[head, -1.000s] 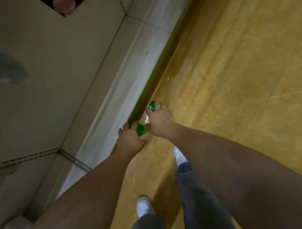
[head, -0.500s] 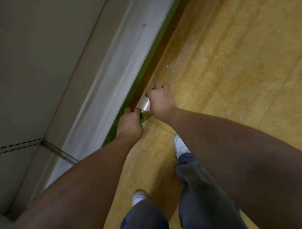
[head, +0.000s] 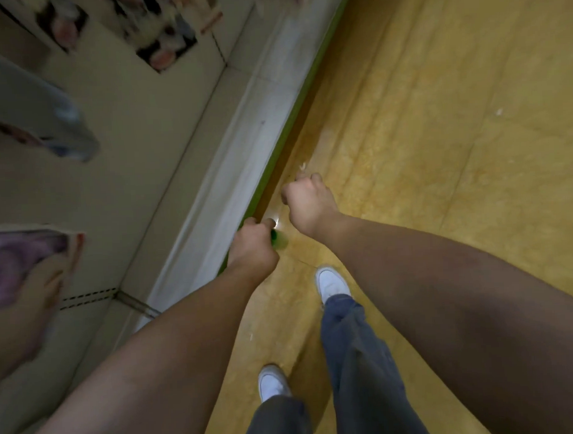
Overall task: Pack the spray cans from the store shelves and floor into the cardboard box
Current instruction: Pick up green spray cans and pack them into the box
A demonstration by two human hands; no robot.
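Spray can showed only as a green bit with a pale glint above it, poking out of my left hand, low at the foot of the shelf and just over the floor. Left hand was curled round it. Right hand sat just beside, fingers curled into a fist. Couldn't tell if it held a can, since the underside was hidden. Box not in view.

Risk, my call: the left grip looked to sit near the can's end, so a fast swing up could let it slip and roll under the shelf lip. Knuckles were near that green edge and could knock it.

Versus a second ago: the green cap at the right fingertips had gone from sight, the hands had drawn slightly apart, and blurred packets had come into view.
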